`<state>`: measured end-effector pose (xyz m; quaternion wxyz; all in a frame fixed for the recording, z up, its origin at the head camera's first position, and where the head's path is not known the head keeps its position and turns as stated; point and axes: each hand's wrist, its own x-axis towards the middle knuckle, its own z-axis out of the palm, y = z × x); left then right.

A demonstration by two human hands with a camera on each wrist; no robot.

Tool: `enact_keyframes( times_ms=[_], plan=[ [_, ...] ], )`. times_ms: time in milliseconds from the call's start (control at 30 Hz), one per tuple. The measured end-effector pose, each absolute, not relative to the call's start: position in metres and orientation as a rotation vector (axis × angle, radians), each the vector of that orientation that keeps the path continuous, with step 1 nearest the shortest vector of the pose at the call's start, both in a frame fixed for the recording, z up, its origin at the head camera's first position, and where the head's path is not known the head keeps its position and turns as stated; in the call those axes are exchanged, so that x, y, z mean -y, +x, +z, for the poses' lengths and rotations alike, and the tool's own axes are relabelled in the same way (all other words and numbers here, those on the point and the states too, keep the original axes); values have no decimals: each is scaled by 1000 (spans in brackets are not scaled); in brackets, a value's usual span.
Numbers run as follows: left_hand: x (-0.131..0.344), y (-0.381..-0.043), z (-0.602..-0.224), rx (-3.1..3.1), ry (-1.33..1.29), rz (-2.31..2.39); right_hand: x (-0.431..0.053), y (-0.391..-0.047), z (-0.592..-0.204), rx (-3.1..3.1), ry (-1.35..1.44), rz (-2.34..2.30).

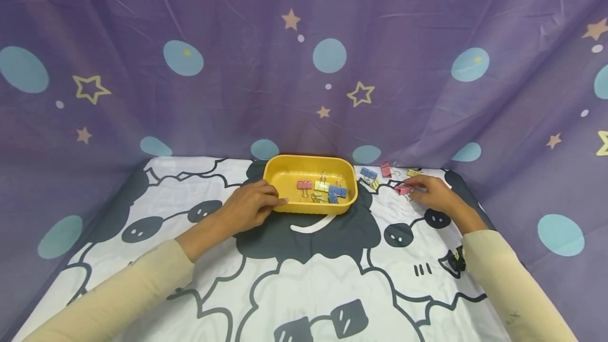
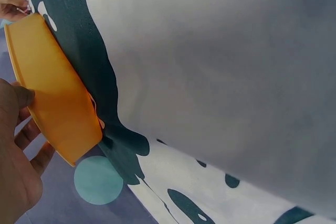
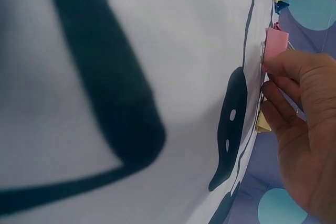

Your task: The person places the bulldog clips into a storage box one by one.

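Observation:
A yellow plastic tray [image 1: 309, 208] stands at the back of the table, holding several small binder clips in pink, yellow and blue. My left hand [image 1: 247, 206] grips its front left corner; in the left wrist view the thumb [image 2: 23, 96] lies on the tray's outer wall, with the fingers at the rim. To the right of the tray, my right hand [image 1: 434, 191] pinches a pink binder clip [image 3: 276, 44] between thumb and fingers, low over the cloth. Close around that hand lie a yellow clip [image 1: 414, 172] and another pink clip [image 1: 386, 170].
Between tray and right hand lie a blue binder clip [image 1: 368, 173] and a yellow one [image 1: 374, 184], overlapping in view. A white cloth [image 1: 313, 278] with dark cartoon figures covers the table. Purple curtains [image 1: 237, 94] with stars and dots rise behind and at both sides.

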<state>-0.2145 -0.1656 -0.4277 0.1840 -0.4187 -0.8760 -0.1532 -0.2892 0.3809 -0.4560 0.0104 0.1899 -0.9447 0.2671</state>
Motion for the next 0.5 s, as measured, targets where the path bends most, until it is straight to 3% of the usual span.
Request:
enact_keyframes(
  times_ms=[500],
  plan=[
    [166,-214,-429,2467,-1181,-445,-374,-284,-455,3004,490,792]
  ],
)
